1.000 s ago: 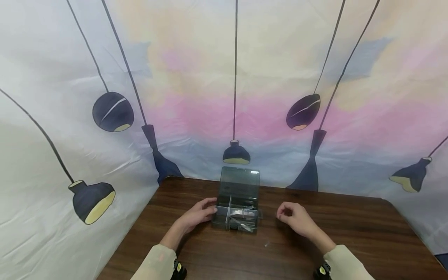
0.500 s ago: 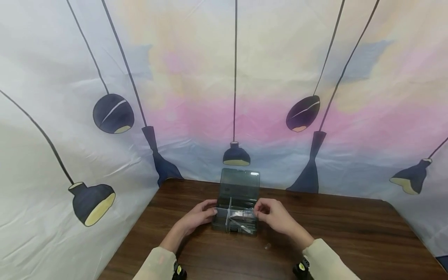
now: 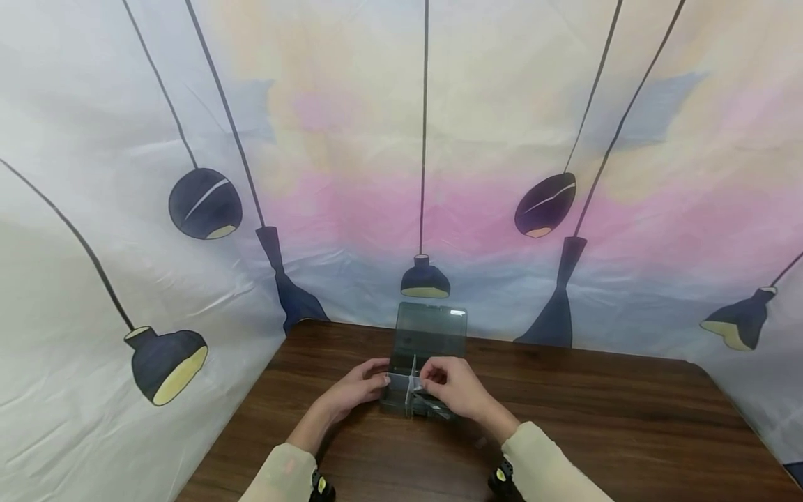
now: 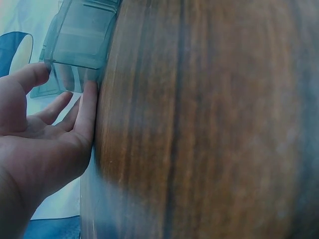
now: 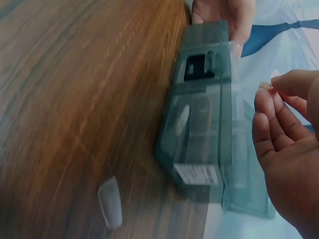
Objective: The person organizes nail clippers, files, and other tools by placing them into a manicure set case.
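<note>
A smoky green, see-through plastic compartment box point(image 3: 395, 399) stands on the table with its lid point(image 3: 430, 328) raised at the back. My left hand point(image 3: 353, 388) grips the box's left end, thumb at the near corner and fingers along the side, as the left wrist view shows. Over the right-hand compartments is my right hand point(image 3: 463, 392), thumb and forefinger pinched together on a small pale, clear piece point(image 5: 275, 73). Clear dividers point(image 3: 411, 390) split the inside, and clear packets partly show behind the right hand. A clear, nail-shaped piece point(image 5: 110, 203) lies on the table by the box.
The dark wooden table point(image 3: 615, 404) extends to both sides of the box. A cloth backdrop point(image 3: 339, 209) printed with lamps hangs right behind its far edge, close to the raised lid. A white printed label point(image 5: 197, 174) shows on the box.
My right hand has moved left from the table beside the box to over its compartments, near the dividers. The left hand and the box have stayed in place.
</note>
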`<state>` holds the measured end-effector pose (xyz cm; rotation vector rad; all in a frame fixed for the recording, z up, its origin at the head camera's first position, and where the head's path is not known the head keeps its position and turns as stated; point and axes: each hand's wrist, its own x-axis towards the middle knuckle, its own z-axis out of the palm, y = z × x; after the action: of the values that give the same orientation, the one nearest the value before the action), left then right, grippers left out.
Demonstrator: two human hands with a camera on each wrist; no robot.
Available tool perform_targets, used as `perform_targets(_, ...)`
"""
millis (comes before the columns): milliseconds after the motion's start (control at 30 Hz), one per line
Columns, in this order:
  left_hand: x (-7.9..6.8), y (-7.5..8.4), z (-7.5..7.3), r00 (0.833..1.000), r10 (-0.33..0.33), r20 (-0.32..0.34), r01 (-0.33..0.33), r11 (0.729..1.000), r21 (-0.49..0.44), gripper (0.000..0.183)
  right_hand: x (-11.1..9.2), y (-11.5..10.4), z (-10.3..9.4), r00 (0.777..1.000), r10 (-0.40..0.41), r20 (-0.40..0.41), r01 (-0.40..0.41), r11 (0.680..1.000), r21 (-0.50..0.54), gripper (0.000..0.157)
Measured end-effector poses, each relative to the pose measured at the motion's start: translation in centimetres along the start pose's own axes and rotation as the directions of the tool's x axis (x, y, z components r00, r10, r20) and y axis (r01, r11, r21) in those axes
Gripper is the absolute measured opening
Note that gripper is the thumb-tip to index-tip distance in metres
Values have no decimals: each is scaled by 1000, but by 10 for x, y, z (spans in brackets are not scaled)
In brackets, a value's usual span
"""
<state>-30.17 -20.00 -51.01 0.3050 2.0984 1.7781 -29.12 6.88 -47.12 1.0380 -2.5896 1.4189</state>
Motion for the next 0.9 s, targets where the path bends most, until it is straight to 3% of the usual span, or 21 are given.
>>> perform_targets(567, -1, 1, -2, 1000, -12, 10, 12, 1000, -18, 57, 19, -4, 22, 999, 16, -33, -17, 999, -49, 14)
perform_targets(900, 2, 0, -2, 1000, -9, 24, 10, 1000, -23, 56, 28, -12, 29, 1000, 15, 5, -15, 999, -47, 5)
